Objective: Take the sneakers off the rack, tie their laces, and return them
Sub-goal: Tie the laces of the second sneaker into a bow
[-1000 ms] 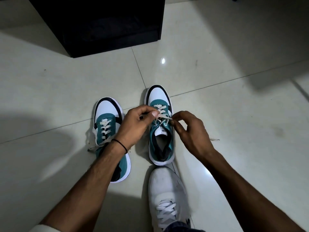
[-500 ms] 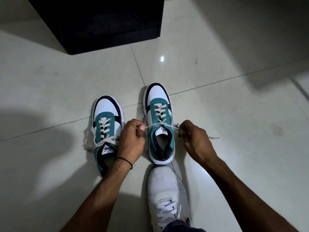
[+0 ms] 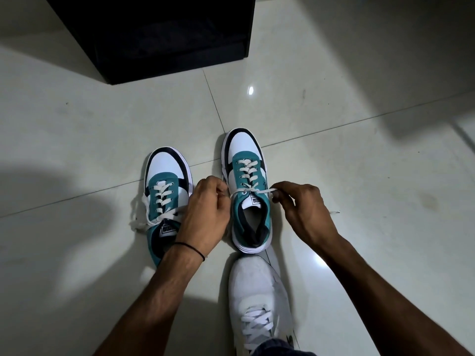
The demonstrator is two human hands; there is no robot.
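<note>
Knot forming on right sneaker, standing on floor beside left sneaker, both toes pointing toward dark rack, well apart from it. Left hand closing on one lace end at inner side of eyelets, fingers curled tight around it; right hand pinching other lace end between thumb and fingertips, pulling outward. Lace crossing sitting just above tongue label, looking snug but only a first overhand, judging by absence of loops. Left sneaker's laces trailing loose onto floor at its outer side; whether knotted, not possible to tell. Worn white shoe touching heel of right sneaker, probably bracing it. Risks from here: pulling unevenly, dragging sneaker sideways or tipping it, since nothing but that shoe appears to be holding it down; releasing tension while forming loops, letting first crossing slacken; right-hand pinch slipping off thin flat lace, given small contact area; free tail near right wrist snagging under hand. Dim lighting making fine lace detail hard to read. Returning to rack not yet begun.
</note>
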